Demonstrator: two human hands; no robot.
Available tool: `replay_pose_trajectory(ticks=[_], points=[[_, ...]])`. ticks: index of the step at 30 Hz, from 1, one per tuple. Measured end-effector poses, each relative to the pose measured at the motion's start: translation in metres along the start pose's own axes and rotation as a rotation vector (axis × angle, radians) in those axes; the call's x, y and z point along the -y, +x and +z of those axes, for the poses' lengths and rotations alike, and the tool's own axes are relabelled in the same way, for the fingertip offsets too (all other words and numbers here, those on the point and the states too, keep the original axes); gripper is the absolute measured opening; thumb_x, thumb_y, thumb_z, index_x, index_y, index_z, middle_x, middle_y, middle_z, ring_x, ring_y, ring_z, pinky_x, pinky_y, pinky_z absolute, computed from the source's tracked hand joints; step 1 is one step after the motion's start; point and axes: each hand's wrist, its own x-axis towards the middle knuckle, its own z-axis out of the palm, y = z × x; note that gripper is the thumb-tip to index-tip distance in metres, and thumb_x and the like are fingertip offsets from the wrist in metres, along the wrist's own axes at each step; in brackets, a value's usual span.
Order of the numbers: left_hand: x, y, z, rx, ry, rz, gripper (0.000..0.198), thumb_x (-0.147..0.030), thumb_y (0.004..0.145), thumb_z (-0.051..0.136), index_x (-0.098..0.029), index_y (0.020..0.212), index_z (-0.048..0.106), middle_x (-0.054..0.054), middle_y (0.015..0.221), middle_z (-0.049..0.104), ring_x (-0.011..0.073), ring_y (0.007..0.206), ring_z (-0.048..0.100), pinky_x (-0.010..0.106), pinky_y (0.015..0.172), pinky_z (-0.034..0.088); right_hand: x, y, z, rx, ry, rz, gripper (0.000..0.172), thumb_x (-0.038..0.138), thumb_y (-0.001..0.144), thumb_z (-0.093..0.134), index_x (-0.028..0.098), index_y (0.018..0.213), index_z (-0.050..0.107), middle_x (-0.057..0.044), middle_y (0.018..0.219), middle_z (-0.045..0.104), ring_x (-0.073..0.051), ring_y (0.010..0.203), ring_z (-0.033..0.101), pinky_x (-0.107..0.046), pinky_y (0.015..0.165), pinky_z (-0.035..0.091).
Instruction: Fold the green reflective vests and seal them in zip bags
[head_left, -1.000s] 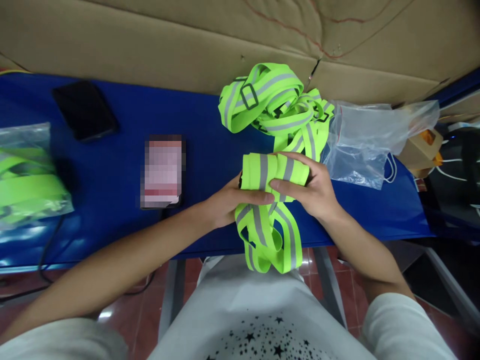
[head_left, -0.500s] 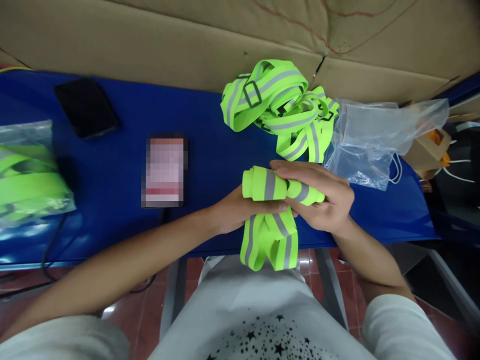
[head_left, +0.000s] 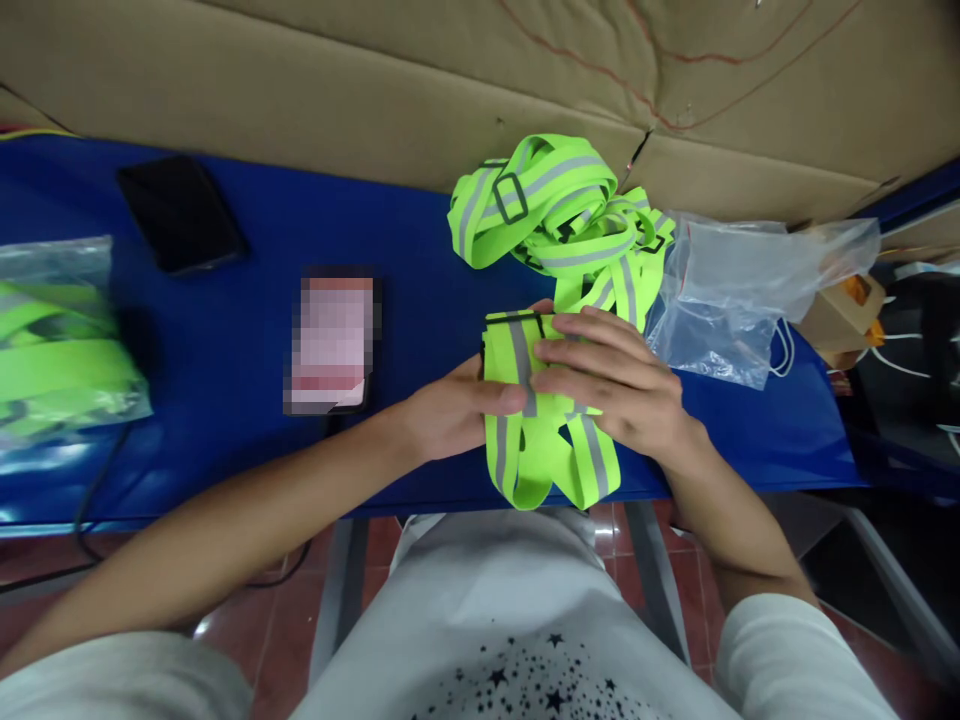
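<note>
A neon-yellow reflective strap vest [head_left: 517, 355] with grey stripes is folded into a bundle at the near edge of the blue table [head_left: 420, 270]. My left hand [head_left: 450, 410] grips its left side, thumb on the front. My right hand [head_left: 615, 385] lies over the bundle's right part, fingers closed on it. Loose loops of the same strap [head_left: 551, 465] hang down over the table edge toward my lap.
A tangled pile of more neon straps [head_left: 555, 205] lies behind the bundle. Clear plastic bags [head_left: 735, 290] sit to the right, a bagged vest [head_left: 56, 350] at the left. A black phone [head_left: 180, 212] and a blurred card [head_left: 330, 340] rest on the table. A cardboard wall [head_left: 375, 90] stands behind.
The bundle has been turned and flattened from a roll into a flatter fold. The hanging loops are shorter. My right hand has shifted on top of it.
</note>
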Motion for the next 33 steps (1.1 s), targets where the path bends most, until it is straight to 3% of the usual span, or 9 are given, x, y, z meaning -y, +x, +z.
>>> replay_pose_trajectory(ticks=[3,5,9,14,17,21,23,30,33], points=[[-0.001,0.004,-0.002,-0.101,-0.005,-0.014,0.037,-0.013,0.054,0.086,-0.019,0.089,0.076,-0.001,0.077,0.076,0.0174,0.067,0.070,0.028,0.069,0.059,0.002,0.005,-0.007,0.168,0.110,0.011,0.047,0.024,0.102,0.053,0.033,0.148,0.057,-0.001,0.154,0.058,-0.025,0.154,0.041,-0.053,0.132,0.028],[-0.002,0.006,-0.003,-0.122,0.020,-0.016,0.037,-0.005,0.053,0.080,-0.017,0.088,0.077,-0.001,0.075,0.076,0.0174,0.066,0.070,0.028,0.068,0.058,0.002,0.007,-0.015,0.219,0.272,0.099,0.049,0.033,0.099,0.061,0.031,0.148,0.056,-0.003,0.159,0.052,-0.028,0.156,0.038,-0.053,0.133,0.025],[-0.001,0.007,-0.005,-0.124,0.081,-0.013,0.047,-0.001,0.053,0.081,-0.016,0.098,0.076,0.002,0.087,0.080,0.0234,0.079,0.075,0.031,0.071,0.060,-0.004,0.008,-0.017,-0.057,0.467,0.408,0.057,0.052,0.094,0.067,0.035,0.147,0.055,-0.003,0.152,0.060,-0.026,0.147,0.051,-0.042,0.126,0.039],[0.004,0.006,-0.006,-0.164,0.073,0.040,0.093,0.006,0.049,0.087,-0.034,0.129,0.062,-0.005,0.108,0.078,0.0218,0.093,0.075,0.033,0.079,0.063,-0.011,0.008,0.002,-0.009,0.565,0.620,0.056,0.045,0.076,0.089,0.026,0.125,0.071,-0.001,0.114,0.077,-0.022,0.102,0.074,-0.034,0.090,0.062],[0.007,0.007,-0.007,-0.173,0.058,0.060,0.089,0.006,0.048,0.087,-0.033,0.124,0.064,-0.007,0.104,0.078,0.0203,0.090,0.075,0.031,0.078,0.061,-0.007,0.009,0.011,-0.110,0.552,0.665,0.049,0.044,0.071,0.092,0.022,0.111,0.074,0.000,0.100,0.078,-0.019,0.089,0.073,-0.030,0.078,0.061],[0.012,0.012,-0.008,-0.119,0.039,-0.004,0.050,-0.008,0.058,0.089,-0.018,0.104,0.075,0.001,0.092,0.080,0.0237,0.086,0.075,0.035,0.081,0.060,0.002,0.011,0.015,-0.263,0.456,0.616,0.041,0.037,0.075,0.090,0.023,0.110,0.075,0.001,0.101,0.079,-0.019,0.090,0.075,-0.030,0.080,0.062],[0.013,0.014,-0.009,-0.094,0.024,-0.033,0.043,-0.015,0.063,0.089,-0.015,0.104,0.076,0.005,0.093,0.080,0.0257,0.088,0.076,0.036,0.085,0.059,0.006,0.011,0.014,-0.319,0.377,0.546,0.038,0.029,0.078,0.088,0.024,0.113,0.075,0.002,0.106,0.079,-0.018,0.094,0.076,-0.029,0.084,0.062],[0.004,0.007,-0.012,0.048,-0.014,0.068,0.089,-0.030,0.056,0.100,-0.031,0.137,0.063,0.002,0.120,0.076,0.0263,0.107,0.074,0.033,0.088,0.059,0.009,0.008,0.005,-0.266,0.269,0.233,0.042,0.020,0.085,0.082,0.029,0.126,0.073,0.000,0.119,0.078,-0.021,0.111,0.075,-0.033,0.098,0.061],[0.000,0.003,-0.012,0.124,-0.017,0.110,0.100,-0.055,0.057,0.098,-0.034,0.145,0.055,0.002,0.126,0.072,0.0267,0.115,0.071,0.035,0.095,0.058,0.004,0.006,0.003,-0.253,0.288,0.063,0.036,0.023,0.093,0.072,0.029,0.128,0.071,-0.002,0.123,0.077,-0.024,0.117,0.073,-0.043,0.105,0.058]])
